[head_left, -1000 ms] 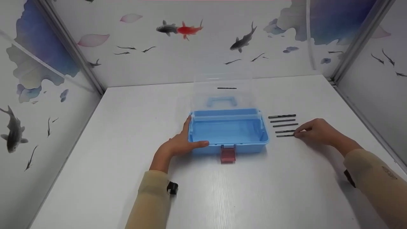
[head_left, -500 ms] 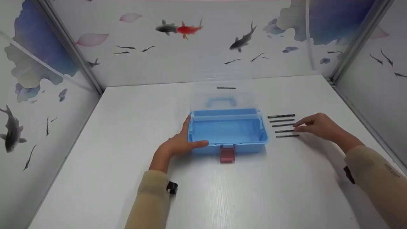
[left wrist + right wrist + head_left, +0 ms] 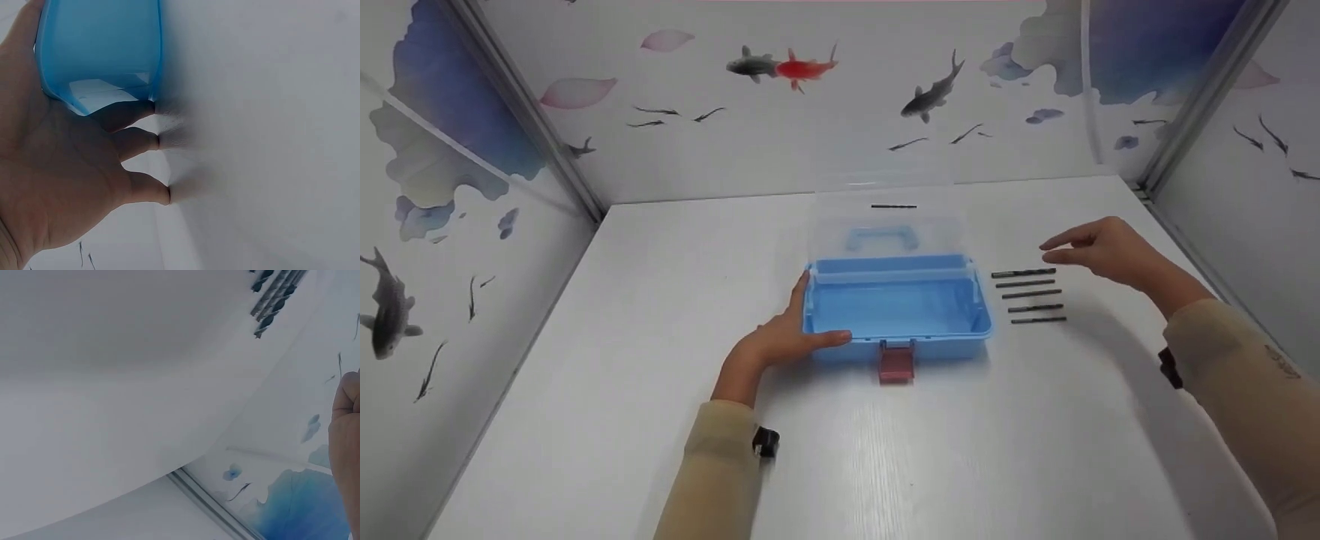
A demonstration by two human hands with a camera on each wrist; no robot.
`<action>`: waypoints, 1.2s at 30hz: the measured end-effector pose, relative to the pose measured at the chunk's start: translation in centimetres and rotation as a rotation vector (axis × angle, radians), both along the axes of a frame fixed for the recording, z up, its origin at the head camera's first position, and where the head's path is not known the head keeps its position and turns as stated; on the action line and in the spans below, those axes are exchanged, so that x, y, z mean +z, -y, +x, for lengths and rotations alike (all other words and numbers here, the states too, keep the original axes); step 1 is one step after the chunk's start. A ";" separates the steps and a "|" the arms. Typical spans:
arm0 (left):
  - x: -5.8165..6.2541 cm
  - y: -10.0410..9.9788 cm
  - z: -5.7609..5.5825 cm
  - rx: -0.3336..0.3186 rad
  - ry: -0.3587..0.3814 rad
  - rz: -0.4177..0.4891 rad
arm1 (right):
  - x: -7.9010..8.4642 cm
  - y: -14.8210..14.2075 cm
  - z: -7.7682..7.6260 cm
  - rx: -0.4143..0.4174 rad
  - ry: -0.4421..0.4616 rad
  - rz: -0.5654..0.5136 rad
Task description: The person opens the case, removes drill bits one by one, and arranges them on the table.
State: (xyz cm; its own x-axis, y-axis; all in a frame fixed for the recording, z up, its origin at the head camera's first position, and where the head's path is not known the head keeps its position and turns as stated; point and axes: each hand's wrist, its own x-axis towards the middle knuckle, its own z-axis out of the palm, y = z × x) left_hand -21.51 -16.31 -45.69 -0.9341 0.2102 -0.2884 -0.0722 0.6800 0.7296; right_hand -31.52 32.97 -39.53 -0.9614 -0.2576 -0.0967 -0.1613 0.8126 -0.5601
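Observation:
My left hand (image 3: 781,339) presses on the left end of a blue plastic toolbox (image 3: 896,349), its thumb along the front rim. In the left wrist view the spread fingertips (image 3: 147,188) touch the table beside the toolbox (image 3: 104,45). The toolbox stands with its clear lid (image 3: 825,232) tipped back; no contents show inside. Several dark drill bits (image 3: 1031,293) lie in a row to its right. My right hand (image 3: 1110,251) hovers just beyond the farthest bit, thumb and forefinger apart, holding nothing. The right wrist view shows the bits' tips (image 3: 264,326) and part of that hand (image 3: 346,439).
Another drill bit (image 3: 894,206) shows at the back, through the clear lid. A red latch (image 3: 897,364) hangs at the toolbox's front. White printed panels (image 3: 847,135) enclose the white table (image 3: 840,465) at the back and both sides.
My right hand has moved away from me, from the nearest drill bit up past the farthest one, and lifted off the row. The left hand and toolbox stay put.

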 end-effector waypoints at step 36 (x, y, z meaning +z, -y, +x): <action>0.0 0.1 -0.2 -0.007 0.013 0.001 | 7.8 10.1 -4.9 0.011 -0.008 -0.168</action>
State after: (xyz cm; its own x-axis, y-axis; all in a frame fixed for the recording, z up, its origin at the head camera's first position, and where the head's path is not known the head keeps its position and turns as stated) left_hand -21.72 -16.40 -45.72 -0.9286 0.2174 -0.3006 -0.0768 0.6801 0.7291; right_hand -36.38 22.87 -31.77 -0.9590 -0.2802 -0.0435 -0.1751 0.7056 -0.6866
